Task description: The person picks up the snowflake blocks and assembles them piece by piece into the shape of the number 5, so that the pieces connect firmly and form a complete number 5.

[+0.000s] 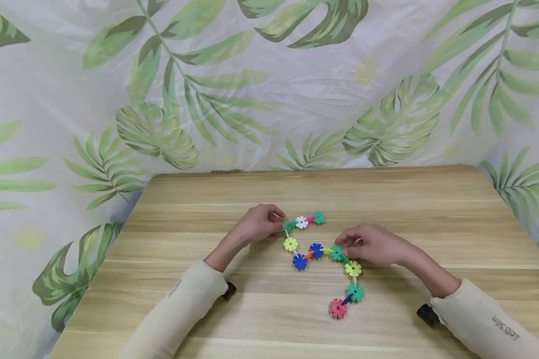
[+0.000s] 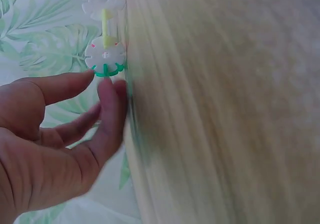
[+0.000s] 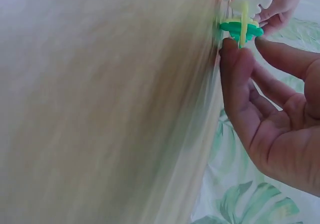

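Note:
A winding chain of interlocking plastic snowflake discs lies on the wooden table point(image 1: 260, 319). From a green end disc point(image 1: 319, 217) it runs past a white disc point(image 1: 301, 222), a yellow disc point(image 1: 290, 244) and two blue discs point(image 1: 300, 262) to a red end disc point(image 1: 338, 308). With thumb and fingertips my left hand point(image 1: 261, 223) pinches the edge of a green disc point(image 2: 106, 72) near the chain's far end. On the chain's other side, my right hand point(image 1: 377, 244) holds a green disc point(image 3: 241, 29) mid-chain between thumb and finger.
Another yellow disc point(image 1: 353, 269) and a green disc point(image 1: 355, 292) form the near right stretch of the chain. Behind the table's far edge hangs a leaf-printed cloth point(image 1: 233, 99). Small black devices point(image 1: 428, 315) show under both sleeves.

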A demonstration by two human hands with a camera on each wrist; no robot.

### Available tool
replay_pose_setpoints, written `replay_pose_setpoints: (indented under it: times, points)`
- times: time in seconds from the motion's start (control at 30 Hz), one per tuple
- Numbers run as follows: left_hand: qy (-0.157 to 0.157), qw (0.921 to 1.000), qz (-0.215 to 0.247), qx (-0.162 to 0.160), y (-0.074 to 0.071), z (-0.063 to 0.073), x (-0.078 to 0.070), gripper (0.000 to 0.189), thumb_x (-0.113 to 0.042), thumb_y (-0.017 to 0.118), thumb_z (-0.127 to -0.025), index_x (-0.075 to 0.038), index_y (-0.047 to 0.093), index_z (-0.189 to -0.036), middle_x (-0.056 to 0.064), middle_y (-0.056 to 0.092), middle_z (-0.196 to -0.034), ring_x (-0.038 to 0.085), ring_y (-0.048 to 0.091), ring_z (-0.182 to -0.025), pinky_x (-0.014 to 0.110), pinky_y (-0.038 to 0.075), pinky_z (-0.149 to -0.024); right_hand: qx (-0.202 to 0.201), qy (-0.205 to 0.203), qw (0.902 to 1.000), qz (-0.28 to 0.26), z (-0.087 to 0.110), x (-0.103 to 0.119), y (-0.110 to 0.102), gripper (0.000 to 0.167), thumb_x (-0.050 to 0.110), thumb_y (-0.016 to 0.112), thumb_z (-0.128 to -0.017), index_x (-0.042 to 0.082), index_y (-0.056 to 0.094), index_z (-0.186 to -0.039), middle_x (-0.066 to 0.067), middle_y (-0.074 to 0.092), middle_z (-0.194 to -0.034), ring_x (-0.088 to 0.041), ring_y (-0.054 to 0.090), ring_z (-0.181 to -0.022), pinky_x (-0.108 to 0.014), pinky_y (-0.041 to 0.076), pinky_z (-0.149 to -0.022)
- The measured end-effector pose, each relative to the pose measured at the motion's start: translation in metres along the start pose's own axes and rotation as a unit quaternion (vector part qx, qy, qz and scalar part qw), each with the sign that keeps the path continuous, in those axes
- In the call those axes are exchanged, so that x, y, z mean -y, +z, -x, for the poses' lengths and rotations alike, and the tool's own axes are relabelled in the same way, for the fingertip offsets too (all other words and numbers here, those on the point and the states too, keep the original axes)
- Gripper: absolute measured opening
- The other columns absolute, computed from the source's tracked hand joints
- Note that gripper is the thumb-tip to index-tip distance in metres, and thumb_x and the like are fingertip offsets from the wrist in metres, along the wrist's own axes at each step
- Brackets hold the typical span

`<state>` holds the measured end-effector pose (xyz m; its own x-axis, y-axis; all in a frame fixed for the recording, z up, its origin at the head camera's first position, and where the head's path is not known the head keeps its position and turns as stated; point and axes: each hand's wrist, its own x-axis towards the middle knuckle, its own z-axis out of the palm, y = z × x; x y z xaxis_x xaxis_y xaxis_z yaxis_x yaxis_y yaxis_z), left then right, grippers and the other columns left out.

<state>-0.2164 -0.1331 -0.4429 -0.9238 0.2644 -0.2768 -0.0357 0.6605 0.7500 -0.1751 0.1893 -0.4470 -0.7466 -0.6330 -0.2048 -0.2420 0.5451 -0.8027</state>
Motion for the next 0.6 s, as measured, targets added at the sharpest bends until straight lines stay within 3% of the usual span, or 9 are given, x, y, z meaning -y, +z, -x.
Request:
replay_pose_setpoints:
  times: [0.17, 0.6]
  points:
    - [0.004, 0.9968, 0.080, 0.004, 0.002, -0.010, -0.002, 0.024, 0.005, 0.066, -0.101, 0.002, 0.071, -0.124, 0.015, 0.068, -0.107, 0.021, 0.073, -0.077, 0.033, 0.067, -0.074, 0.016, 0.021, 0.9979, -0.060, -0.006, -0.001, 0.005, 0.025, 0.003, 0.067, -0.101, -0.004, 0.072, -0.124, -0.010, 0.073, -0.099, -0.016, 0.063, -0.068, -0.028, 0.058, -0.059]
    - [0.029, 0.9848, 0.168, 0.034, 0.001, -0.055, -0.009, 0.037, 0.011, 0.066, -0.097, 0.007, 0.065, -0.134, 0.017, 0.063, -0.117, 0.020, 0.070, -0.089, 0.031, 0.067, -0.086, -0.020, 0.081, 0.9930, -0.083, -0.013, 0.000, 0.008, 0.024, 0.002, 0.067, -0.101, -0.005, 0.070, -0.124, -0.011, 0.073, -0.096, -0.017, 0.070, -0.077, -0.033, 0.065, -0.065]
